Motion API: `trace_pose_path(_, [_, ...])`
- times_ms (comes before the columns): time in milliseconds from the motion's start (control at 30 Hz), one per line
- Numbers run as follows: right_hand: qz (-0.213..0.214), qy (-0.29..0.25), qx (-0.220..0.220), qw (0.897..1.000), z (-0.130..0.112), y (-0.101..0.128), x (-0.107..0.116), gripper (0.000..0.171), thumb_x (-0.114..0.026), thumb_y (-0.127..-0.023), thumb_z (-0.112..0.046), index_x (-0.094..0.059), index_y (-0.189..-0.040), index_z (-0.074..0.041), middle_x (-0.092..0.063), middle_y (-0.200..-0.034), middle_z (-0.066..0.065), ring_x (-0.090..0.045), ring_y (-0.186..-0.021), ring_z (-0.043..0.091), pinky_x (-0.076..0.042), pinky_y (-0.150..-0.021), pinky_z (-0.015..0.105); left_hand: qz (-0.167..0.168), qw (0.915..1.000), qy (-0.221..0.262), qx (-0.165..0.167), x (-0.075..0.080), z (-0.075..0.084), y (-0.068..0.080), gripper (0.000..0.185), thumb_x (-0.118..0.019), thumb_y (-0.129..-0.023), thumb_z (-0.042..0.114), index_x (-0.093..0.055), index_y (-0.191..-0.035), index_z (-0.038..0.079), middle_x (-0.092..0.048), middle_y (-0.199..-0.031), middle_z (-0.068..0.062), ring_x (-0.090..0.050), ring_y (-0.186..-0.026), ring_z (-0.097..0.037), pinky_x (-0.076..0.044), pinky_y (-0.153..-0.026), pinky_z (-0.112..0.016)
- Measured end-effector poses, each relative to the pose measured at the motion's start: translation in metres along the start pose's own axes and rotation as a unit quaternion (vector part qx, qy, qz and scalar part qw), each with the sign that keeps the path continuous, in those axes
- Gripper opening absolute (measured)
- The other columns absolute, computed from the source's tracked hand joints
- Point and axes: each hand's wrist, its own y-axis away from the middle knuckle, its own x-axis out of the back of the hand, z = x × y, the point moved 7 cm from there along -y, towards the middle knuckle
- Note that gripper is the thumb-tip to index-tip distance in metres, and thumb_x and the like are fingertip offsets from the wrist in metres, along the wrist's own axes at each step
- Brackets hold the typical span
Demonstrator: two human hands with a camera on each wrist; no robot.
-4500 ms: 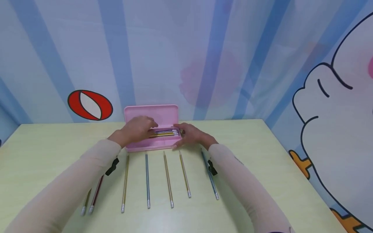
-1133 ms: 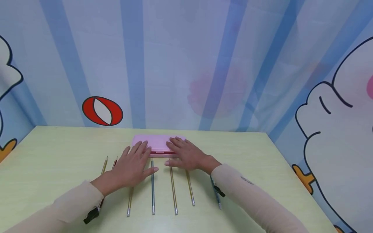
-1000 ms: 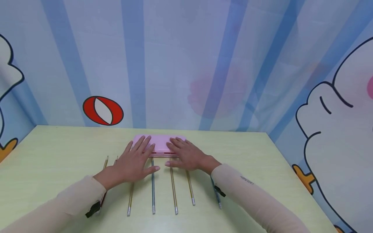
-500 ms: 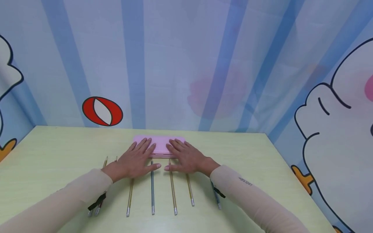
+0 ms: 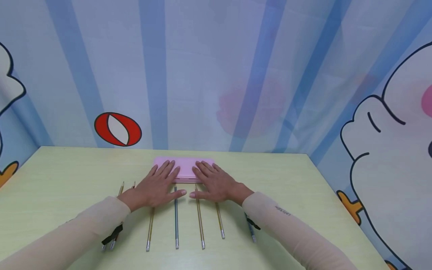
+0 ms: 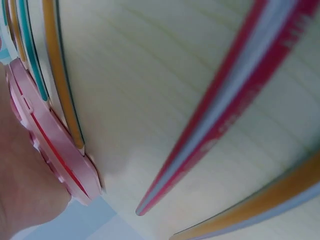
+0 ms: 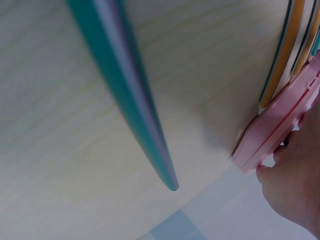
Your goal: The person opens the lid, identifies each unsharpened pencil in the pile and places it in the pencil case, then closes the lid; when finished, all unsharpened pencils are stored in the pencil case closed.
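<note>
A closed pink pencil case (image 5: 185, 164) lies flat at the middle back of the pale green table (image 5: 287, 176). My left hand (image 5: 158, 184) rests flat on the case's left part with straight, spread fingers. My right hand (image 5: 213, 182) lies the same way on its right part, and the thumbs nearly meet. Both palms cover the tips of several pencils laid side by side, among them a blue pencil (image 5: 176, 221) and a gold pencil (image 5: 200, 225). The left wrist view shows the case edge (image 6: 55, 155) and a red pencil (image 6: 225, 115). The right wrist view shows the case (image 7: 280, 125) and a teal pencil (image 7: 125, 85).
More pencils lie left of my left arm, a red pencil (image 5: 114, 240) and a gold pencil (image 5: 120, 188), and a blue pencil (image 5: 250, 229) is partly under my right sleeve. A cartoon-printed wall (image 5: 216, 75) stands right behind the table.
4.5 s ago the case stood open with pencils inside and both hands at it; now it is closed under both flat hands. Over the last second the left hand slid slightly onto the lid.
</note>
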Motion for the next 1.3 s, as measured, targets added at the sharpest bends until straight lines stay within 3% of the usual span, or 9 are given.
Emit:
trace_pose_path(900, [0.008, 0.004, 0.009, 1.000, -0.005, -0.002, -0.002, 0.093, -0.035, -0.095, -0.073, -0.010, -0.162, -0.014, -0.005, -0.170, 0.008, -0.004, -0.157, 0.024, -0.009, -0.127, 0.048, -0.005, 1.0000, 0.001, -0.008, 0.001, -0.001, 0.004, 0.088, -0.049, -0.096, 0.061, -0.028, -0.155, -0.002, -0.022, -0.163, -0.026, -0.018, -0.151, -0.046, -0.016, -0.120, -0.066])
trace_pose_path(1167, [-0.009, -0.023, 0.002, 1.000, -0.002, -0.003, 0.000, 0.087, -0.036, -0.097, -0.070, -0.013, -0.161, -0.015, -0.007, -0.170, 0.007, -0.007, -0.157, 0.024, -0.011, -0.127, 0.048, -0.075, 0.9971, 0.011, 0.008, 0.006, 0.000, -0.007, 0.087, -0.049, -0.096, 0.061, -0.030, -0.156, 0.002, -0.021, -0.163, -0.026, -0.017, -0.152, -0.045, -0.015, -0.119, -0.068])
trace_pose_path(1300, [-0.005, -0.061, 0.002, 0.998, -0.002, -0.004, 0.004, 0.082, -0.037, -0.098, -0.067, -0.018, -0.161, -0.017, -0.011, -0.169, 0.008, -0.008, -0.157, 0.026, -0.012, -0.126, 0.052, -0.087, 0.9957, 0.024, 0.021, 0.012, -0.001, -0.008, 0.083, -0.052, -0.095, 0.059, -0.031, -0.156, 0.007, -0.025, -0.162, -0.026, -0.019, -0.151, -0.047, -0.011, -0.116, -0.073])
